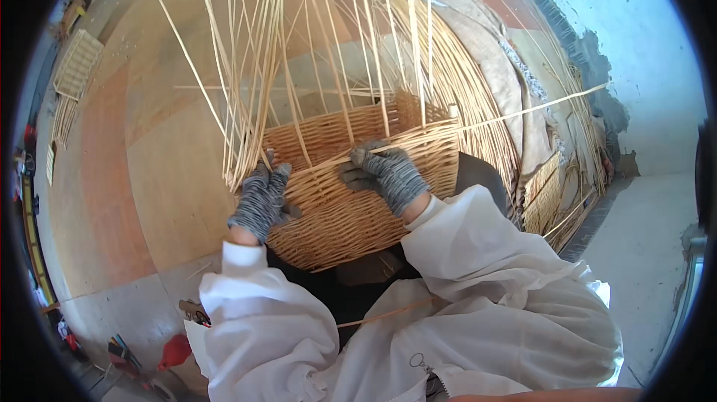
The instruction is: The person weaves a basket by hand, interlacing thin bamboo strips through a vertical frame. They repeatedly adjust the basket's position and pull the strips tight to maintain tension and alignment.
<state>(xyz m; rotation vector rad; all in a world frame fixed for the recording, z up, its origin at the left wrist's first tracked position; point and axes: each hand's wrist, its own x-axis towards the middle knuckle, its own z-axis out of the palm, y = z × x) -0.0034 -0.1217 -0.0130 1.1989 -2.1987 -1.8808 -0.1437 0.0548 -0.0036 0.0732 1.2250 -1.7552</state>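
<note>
A half-woven wicker basket rests on my lap, its front wall facing me and long pale upright canes rising from its rim. My left hand, in a grey knit glove, is closed around the rim at the basket's left corner, beside a dense bunch of canes. Also gloved, my right hand is closed over the middle of the front rim, fingers pinching a weaving cane along it. The loose end of a cane sticks out past the right corner.
A large heap of long canes lies to the right, next to grey-brown cloth and a white-blue wall. Woven panels lie on the floor at far left. A red object is at lower left.
</note>
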